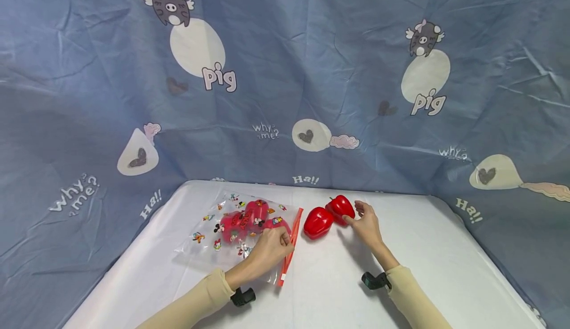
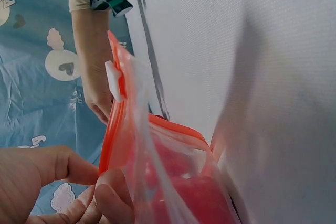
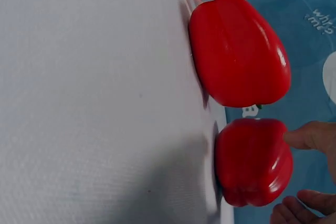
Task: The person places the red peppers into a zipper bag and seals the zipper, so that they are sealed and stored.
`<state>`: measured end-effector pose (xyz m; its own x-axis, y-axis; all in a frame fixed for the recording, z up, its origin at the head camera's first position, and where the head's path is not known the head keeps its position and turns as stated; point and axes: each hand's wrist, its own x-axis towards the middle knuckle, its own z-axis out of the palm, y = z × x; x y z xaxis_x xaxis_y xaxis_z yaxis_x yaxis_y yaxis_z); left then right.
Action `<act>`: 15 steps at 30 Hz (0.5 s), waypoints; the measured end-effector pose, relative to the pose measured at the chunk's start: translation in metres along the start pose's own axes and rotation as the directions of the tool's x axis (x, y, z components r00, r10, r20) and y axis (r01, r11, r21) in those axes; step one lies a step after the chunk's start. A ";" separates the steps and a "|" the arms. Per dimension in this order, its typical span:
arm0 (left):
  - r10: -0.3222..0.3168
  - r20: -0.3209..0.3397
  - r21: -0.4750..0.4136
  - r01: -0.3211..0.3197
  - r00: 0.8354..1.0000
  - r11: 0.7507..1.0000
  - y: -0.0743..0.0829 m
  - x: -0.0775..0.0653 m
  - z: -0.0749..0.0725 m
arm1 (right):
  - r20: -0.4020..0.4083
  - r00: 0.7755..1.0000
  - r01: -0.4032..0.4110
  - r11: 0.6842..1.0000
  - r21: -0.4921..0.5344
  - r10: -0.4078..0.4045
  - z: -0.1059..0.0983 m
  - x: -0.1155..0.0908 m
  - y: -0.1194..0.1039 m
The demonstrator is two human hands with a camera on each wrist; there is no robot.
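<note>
A clear zip bag (image 1: 191,252) with cartoon prints lies on the left of the table, with red bell peppers (image 1: 256,212) showing through it. My left hand (image 1: 269,247) pinches the red zip edge (image 2: 106,148) between thumb and fingers, and the bag's mouth stands open to the right. Two loose bell peppers lie beside that mouth, a nearer one (image 1: 318,223) and a farther one (image 1: 341,209). At the farther pepper, my right hand (image 1: 367,224) has its fingers spread. Its thumb (image 3: 302,136) is at the pepper's side; whether it touches is hard to tell.
A white cloth covers the table (image 1: 329,289). Behind it hangs a blue printed curtain (image 1: 267,96). A white slider (image 2: 113,81) sits on the bag's zip. Each wrist wears a small dark camera (image 1: 375,280).
</note>
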<state>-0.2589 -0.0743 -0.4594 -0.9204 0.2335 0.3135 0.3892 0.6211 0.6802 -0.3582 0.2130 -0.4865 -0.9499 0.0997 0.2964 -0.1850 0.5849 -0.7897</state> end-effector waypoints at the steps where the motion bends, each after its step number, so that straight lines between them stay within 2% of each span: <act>1: 0.001 -0.002 0.002 -0.001 1.000 1.000 0.000 0.000 0.000 | 0.004 1.000 -0.006 1.000 -0.003 0.006 0.001 0.000 0.001; 15: -0.003 0.000 0.009 0.003 1.000 1.000 0.000 0.001 0.001 | 0.048 0.996 -0.072 0.997 -0.016 0.073 0.010 0.004 0.013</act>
<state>-0.2598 -0.0736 -0.4595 -0.9216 0.2319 0.3114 0.3863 0.6283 0.6753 -0.3667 0.2125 -0.5007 -0.9719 0.1030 0.2119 -0.1121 0.5889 -0.8004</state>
